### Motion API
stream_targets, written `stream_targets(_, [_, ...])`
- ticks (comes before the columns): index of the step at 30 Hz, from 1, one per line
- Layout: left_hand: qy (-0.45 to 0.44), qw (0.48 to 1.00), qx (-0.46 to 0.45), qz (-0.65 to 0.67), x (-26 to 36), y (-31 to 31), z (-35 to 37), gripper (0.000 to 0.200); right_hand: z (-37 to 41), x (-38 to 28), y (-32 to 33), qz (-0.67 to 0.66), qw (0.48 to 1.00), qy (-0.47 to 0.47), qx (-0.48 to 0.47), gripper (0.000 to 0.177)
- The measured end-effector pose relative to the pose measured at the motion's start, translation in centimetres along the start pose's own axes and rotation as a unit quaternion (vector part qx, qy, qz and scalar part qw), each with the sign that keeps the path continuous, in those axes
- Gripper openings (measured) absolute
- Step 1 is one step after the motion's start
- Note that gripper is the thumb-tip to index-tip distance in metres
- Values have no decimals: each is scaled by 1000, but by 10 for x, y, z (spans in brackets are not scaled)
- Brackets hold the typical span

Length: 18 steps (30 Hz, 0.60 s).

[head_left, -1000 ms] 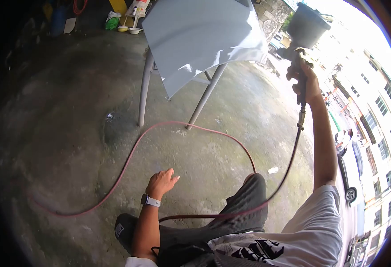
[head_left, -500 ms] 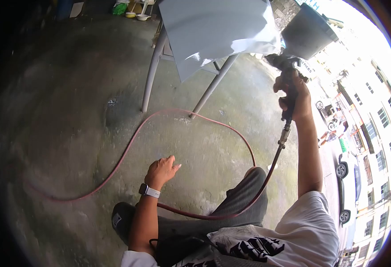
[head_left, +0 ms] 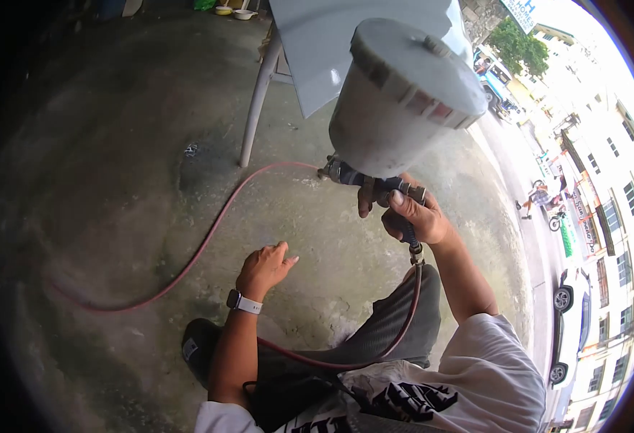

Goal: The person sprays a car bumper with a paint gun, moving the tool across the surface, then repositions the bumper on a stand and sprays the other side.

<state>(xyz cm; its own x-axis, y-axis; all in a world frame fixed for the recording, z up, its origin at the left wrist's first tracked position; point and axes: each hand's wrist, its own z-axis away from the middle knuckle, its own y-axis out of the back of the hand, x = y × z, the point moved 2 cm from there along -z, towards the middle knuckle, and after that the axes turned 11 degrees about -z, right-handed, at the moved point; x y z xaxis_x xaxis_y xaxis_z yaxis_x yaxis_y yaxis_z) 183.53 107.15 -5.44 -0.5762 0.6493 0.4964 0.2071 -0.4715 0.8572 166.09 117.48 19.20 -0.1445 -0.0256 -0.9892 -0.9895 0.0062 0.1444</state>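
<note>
My right hand [head_left: 421,216] is wrapped round the handle of a spray gun [head_left: 371,182], its thumb near the back knobs. On top of the gun sits a large whitish paint cup [head_left: 396,108] with a grey lid, tilted slightly. A reddish air hose [head_left: 412,303] runs from the fitting below the handle, down over my leg. My left hand [head_left: 265,270] hangs empty above the floor, fingers loosely bent and thumb apart. A grey sheet panel [head_left: 313,47] rests on a stand behind the cup, which hides part of it.
One stand leg [head_left: 259,108] meets the concrete floor [head_left: 136,195]. The hose's far loop [head_left: 212,231] lies on that floor. Bowls [head_left: 245,14] stand at the back. To the right are a road with a parked white car [head_left: 571,317], a person by a motorcycle, and buildings.
My right hand has brought the spray gun and cup down, left and closer to me, away from the panel's right edge. My left hand has hardly moved.
</note>
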Motion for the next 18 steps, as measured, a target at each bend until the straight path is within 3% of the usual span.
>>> stream_targets(4, [6, 1000, -17, -10, 0, -7, -5, 38, 2, 7, 18, -4, 999, 5, 52, 49])
stream_targets(6, [8, 999, -31, -17, 3, -12, -8, 39, 3, 4, 40, -25, 995, 27, 89, 58])
stream_targets(11, [2, 998, -42, -35, 11, -25, -14, 41, 3, 13, 90, -18, 956, 207, 208, 51])
stream_targets(14, [-9, 997, -55, -50, 18, -25, -15, 39, 12, 22, 109, -6, 922, 261, 287, 49])
stream_targets(18, [-8, 997, -56, -58, 23, -29, -13, 39, 12, 79, 146, -89, 877, 336, 331, 47])
